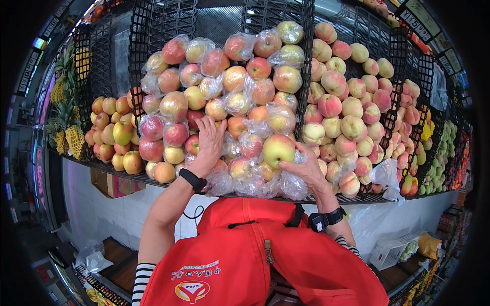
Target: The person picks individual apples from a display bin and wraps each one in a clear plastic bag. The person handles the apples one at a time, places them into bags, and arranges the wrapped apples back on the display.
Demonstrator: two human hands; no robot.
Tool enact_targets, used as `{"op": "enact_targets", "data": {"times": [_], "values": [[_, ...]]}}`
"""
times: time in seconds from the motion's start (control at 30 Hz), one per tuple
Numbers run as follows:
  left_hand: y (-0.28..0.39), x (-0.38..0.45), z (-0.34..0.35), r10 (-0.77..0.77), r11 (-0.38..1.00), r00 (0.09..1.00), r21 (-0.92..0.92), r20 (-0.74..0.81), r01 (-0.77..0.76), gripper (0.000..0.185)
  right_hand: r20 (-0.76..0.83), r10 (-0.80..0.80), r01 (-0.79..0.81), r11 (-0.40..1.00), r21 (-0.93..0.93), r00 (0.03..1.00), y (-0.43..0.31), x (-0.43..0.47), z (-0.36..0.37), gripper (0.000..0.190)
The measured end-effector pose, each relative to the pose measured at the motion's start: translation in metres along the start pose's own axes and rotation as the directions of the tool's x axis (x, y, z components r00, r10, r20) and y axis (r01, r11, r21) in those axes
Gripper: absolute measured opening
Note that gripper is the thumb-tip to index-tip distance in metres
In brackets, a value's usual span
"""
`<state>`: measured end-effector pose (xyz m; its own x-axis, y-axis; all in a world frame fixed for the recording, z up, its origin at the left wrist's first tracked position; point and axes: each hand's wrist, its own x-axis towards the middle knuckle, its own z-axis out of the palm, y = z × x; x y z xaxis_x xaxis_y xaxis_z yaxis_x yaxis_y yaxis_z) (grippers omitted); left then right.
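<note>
A yellow-green apple with a red blush (278,151) is gripped in my right hand (306,166), thumb near its stem end, at the front right of the apple heap. My left hand (209,141) lies on the heap's middle, fingers bent down among the fruit. It touches apples there, but what is under the palm is hidden, so I cannot tell whether it grips one. A dark red apple (194,119) sits against its fingers, and another red apple (192,144) is beside its thumb-free edge. Many apples around are in clear plastic film, such as a wrapped apple (175,134).
Black mesh dividers (306,69) flank the apples. Peaches (352,128) fill the right compartment, with a plastic bag (384,178) at its front edge. More apples (122,133) and netted pineapples (74,141) stand left. A cardboard box (115,185) sits below the shelf.
</note>
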<state>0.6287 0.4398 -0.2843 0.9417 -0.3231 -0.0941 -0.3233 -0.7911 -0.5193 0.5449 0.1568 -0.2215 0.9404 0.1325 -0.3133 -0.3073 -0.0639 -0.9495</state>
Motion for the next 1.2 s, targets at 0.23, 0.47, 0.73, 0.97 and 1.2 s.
{"op": "enact_targets", "data": {"times": [0.23, 0.47, 0.73, 0.97, 1.2], "values": [[-0.018, 0.001, 0.011, 0.031, 0.969, 0.99, -0.238, -0.135, -0.063, 0.061, 0.01, -0.023, 0.023, 1.0, 0.01, 1.0, 0.003, 0.002, 0.001, 0.067], [-0.039, 0.0, 0.001, 0.122, 0.915, 0.993, -0.388, -0.001, -0.113, 0.072, 0.018, -0.059, 0.06, 0.997, -0.05, 0.998, 0.009, 0.005, -0.001, 0.071], [-0.046, 0.001, 0.002, 0.158, 0.881, 0.987, -0.457, 0.036, -0.124, 0.085, 0.001, -0.085, 0.084, 0.987, -0.134, 0.996, 0.013, 0.01, 0.001, 0.079], [-0.057, -0.006, 0.012, 0.149, 0.782, 0.976, -0.585, -0.158, -0.215, 0.077, -0.002, -0.102, 0.099, 0.973, -0.209, 0.995, 0.019, 0.012, 0.003, 0.084], [-0.069, -0.014, 0.004, 0.062, 0.614, 0.982, -0.769, -0.178, -0.178, 0.078, 0.035, -0.138, 0.142, 0.972, -0.189, 0.99, 0.025, 0.015, 0.002, 0.085]]}}
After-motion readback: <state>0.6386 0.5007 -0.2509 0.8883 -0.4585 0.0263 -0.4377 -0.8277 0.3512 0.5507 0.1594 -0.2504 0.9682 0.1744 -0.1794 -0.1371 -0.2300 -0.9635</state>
